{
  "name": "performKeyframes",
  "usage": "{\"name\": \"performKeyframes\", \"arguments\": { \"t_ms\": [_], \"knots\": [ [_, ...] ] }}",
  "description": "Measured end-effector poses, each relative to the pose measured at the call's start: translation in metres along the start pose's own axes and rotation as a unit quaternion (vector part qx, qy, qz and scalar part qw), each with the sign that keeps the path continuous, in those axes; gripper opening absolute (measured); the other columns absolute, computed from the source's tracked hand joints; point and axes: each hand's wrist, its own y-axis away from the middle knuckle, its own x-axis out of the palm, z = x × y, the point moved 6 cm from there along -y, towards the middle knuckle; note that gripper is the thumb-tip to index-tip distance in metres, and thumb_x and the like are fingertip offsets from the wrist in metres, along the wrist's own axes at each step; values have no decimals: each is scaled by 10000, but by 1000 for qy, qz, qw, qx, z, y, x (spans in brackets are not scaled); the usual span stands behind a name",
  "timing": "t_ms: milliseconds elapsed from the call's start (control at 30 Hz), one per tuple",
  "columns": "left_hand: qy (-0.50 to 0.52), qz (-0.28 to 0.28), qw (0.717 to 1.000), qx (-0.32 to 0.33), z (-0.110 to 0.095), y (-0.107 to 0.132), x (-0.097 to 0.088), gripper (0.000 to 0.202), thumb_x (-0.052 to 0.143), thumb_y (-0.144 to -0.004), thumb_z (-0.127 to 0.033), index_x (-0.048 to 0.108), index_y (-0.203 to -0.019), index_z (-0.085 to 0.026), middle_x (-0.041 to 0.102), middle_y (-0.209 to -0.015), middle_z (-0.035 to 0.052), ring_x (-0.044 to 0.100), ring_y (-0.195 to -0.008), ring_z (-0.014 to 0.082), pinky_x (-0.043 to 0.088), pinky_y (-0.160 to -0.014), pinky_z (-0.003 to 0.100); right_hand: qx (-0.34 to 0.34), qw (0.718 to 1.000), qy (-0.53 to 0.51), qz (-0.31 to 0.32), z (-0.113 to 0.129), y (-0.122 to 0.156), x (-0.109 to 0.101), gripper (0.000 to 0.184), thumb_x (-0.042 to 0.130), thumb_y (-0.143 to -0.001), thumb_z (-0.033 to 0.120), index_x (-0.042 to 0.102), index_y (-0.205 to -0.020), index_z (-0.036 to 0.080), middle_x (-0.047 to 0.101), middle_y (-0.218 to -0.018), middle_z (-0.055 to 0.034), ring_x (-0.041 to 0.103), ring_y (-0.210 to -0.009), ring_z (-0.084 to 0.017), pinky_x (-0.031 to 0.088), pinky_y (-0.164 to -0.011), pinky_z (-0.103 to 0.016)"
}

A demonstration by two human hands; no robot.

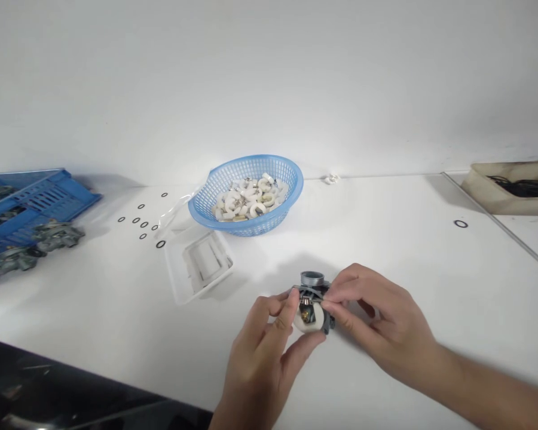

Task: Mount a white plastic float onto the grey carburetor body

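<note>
Low over the front of the white table is a carburetor point(312, 279), tilted so that its round metal mouth faces away and its open float side faces me. A white plastic float point(316, 321) sits on that side, with a brass part in its gap. My left hand point(266, 346) is closed round the carburetor, thumb below and fingers at its upper left. My right hand point(388, 319) pinches at the carburetor's right edge, beside the float's hinge. Whatever small thing lies between those fingertips is hidden.
A blue mesh basket point(246, 226) holds many white floats. Left of it are a white tray point(177, 280), scattered black rubber rings point(144, 224) and a blue crate point(67, 194) with carburetors point(58, 235) beside it. At right stand a beige bin point(484, 191) and one black ring point(461, 224).
</note>
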Motion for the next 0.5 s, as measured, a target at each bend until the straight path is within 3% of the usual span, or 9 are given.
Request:
{"name": "performKeyframes", "arguments": {
  "t_ms": [233,400,500],
  "knots": [
    [23,-2,1000,-8,1,-1,0,557,808,-1056,-151,620,-1576,-88,691,-1133,78,682,-867,118,672,-773,212,-59,994,85,-24,10,6,0,174,735,-1081,33,751,-1139,196,721,-1048,-52,723,-923,-168,630,-771,-292],
    [46,16,999,-23,2,-1,2,547,781,-1078,-169,610,-1592,-93,653,-1098,50,711,-905,113,694,-928,229,-59,995,75,-18,11,5,0,169,735,-1084,36,752,-1143,194,717,-1050,-50,722,-924,-167,629,-761,-286],
    [51,12,998,-21,2,-1,2,524,749,-1102,-191,604,-1596,-90,642,-1078,49,697,-871,112,690,-847,214,-54,996,70,-5,11,3,0,155,726,-1094,47,763,-1148,187,707,-1056,-52,715,-922,-160,623,-757,-274]
  ]
}}
